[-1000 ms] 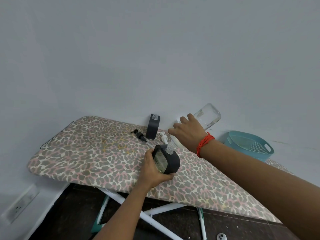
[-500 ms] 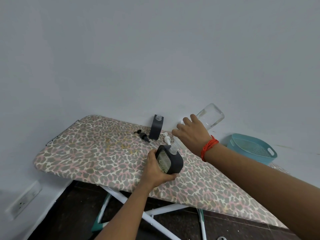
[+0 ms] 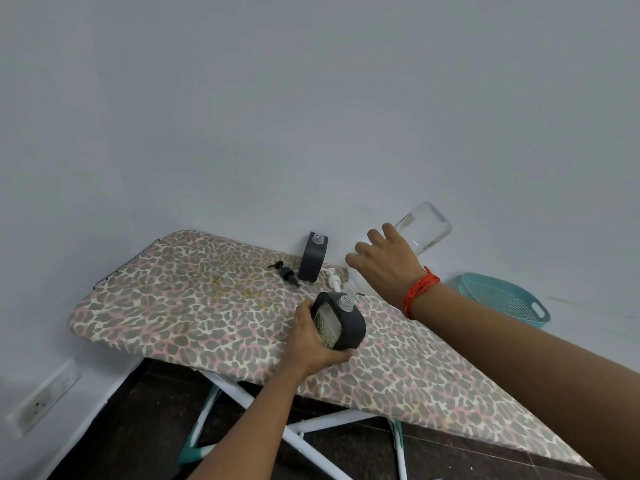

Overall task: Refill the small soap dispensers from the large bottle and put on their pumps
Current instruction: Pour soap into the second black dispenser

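Dispenser number one, a small dark dispenser (image 3: 341, 322) with a pale ribbed window, is the landmark for everything else in the head view. It sits in the left hand (image 3: 311, 344), whose fingers and thumb curl round its lower body, tilted so its clear threaded neck (image 3: 344, 302) points up and away from the person. The ironing board (image 3: 194, 306) lies under it.

Up and to the right of it, the right hand (image 3: 384, 268) grips the large bottle (image 3: 424, 230) round its middle. The bottle's long axis slopes from its clear base, high and far right of the dispenser, down to its mouth (image 3: 349, 289), which sits just above the dispenser's neck. Whether the two touch I cannot tell, and no stream of soap shows.

The pour turns on that line: mouth over neck, the bottle's axis aimed into the opening. The right hand steers it, while the left is nearer the neck and, I judge, sets its angle.

Beyond the dispenser stands a second dispenser (image 3: 312, 257), upright and without its pump. A black pump (image 3: 285, 271) lies beyond and to the left, and a white pump (image 3: 334, 280) lies just behind. A teal basket (image 3: 502, 299) sits well off to the right.
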